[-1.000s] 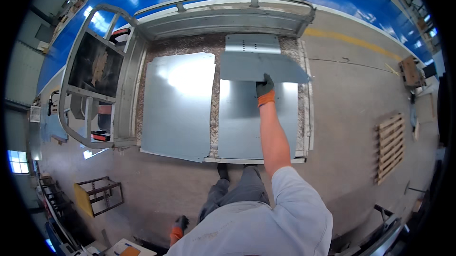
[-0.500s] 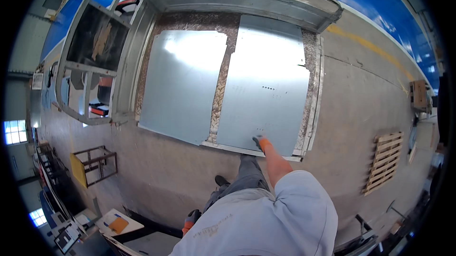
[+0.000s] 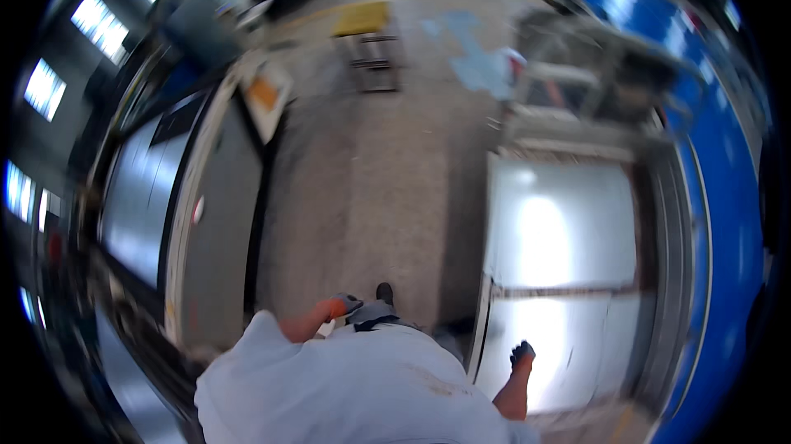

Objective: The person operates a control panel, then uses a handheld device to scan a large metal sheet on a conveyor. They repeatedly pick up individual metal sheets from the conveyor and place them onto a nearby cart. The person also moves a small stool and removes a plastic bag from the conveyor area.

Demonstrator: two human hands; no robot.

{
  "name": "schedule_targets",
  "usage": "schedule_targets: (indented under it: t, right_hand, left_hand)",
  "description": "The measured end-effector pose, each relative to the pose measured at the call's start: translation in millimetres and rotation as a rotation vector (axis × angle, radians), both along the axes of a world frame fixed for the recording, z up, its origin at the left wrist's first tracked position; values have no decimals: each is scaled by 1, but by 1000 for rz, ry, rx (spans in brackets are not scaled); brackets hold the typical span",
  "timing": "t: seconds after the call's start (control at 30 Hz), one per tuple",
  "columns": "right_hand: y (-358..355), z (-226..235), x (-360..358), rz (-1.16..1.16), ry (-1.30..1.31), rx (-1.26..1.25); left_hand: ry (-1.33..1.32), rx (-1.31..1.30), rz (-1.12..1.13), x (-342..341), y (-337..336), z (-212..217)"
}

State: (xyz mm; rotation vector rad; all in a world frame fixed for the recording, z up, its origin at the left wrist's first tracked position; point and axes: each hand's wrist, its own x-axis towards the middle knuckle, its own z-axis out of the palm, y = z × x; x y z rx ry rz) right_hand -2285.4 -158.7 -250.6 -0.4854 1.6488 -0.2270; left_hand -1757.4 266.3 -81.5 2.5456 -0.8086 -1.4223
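Sheet metal fills the right of the head view: two bright galvanised sheets lie end to end on a low steel frame (image 3: 659,222), the far sheet (image 3: 560,222) and the near sheet (image 3: 568,345), split by a thin dark seam. A blue wall (image 3: 725,197) runs along the frame's outer side. Bare concrete floor (image 3: 387,180) takes the middle. To the left stands a long grey machine bed (image 3: 214,213) with a shiny panel (image 3: 132,197) beside it, both blurred. Farther off, a yellow-topped cart (image 3: 367,40) and a grey rack (image 3: 593,57) sit smeared by motion; nothing more of them can be told.

Two gloved hands show, one on each side of the person's white-shirted torso (image 3: 354,386). The right hand (image 3: 521,353), in a dark glove, hangs over the near sheet close to its inner edge, forearm rising from the lower rim, fingers loosely curled and holding nothing; whether it touches the metal I cannot tell. The left hand (image 3: 342,307), in a grey and orange glove, is drawn in against the waist with the elbow bent, well apart from both sheets. Its fingers look half curled, but whether they hold anything cannot be told. One dark shoe (image 3: 384,292) pokes out just beyond it on the floor.
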Motion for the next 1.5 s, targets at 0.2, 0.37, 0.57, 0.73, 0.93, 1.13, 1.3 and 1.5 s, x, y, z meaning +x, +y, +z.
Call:
schedule_targets:
  t: [0.2, 0.37, 0.57, 0.73, 0.93, 1.13, 1.3, 1.5]
  right_hand:
    - [-80, 36, 103, 253, -136, -229]
    - [-4, 24, 248, 592, -86, 216]
    - [127, 24, 482, 1324, 102, 156]
    - [184, 50, 661, 1458, -3, -18]
    - [256, 66, 836, 1720, 55, -162]
    - [340, 38, 976, 2023, 259, -39]
    - [438, 22, 1142, 2243, 152, -139]
    - [597, 64, 1384, 2379, -507, -875]
  left_hand:
    - [118, 40, 528, 20, 91, -33]
    - [121, -72, 891, 62, 206, -81]
    - [-137, -33, 1195, 65, 338, -79]
    - [-107, 13, 1662, 26, 406, -114]
    - [92, -370, 2130, 81, 420, -111]
    - [140, -544, 2318, 200, 455, -86]
    - [82, -568, 2341, 314, 511, -41]
    - [-105, -948, 2487, 433, 590, -22]
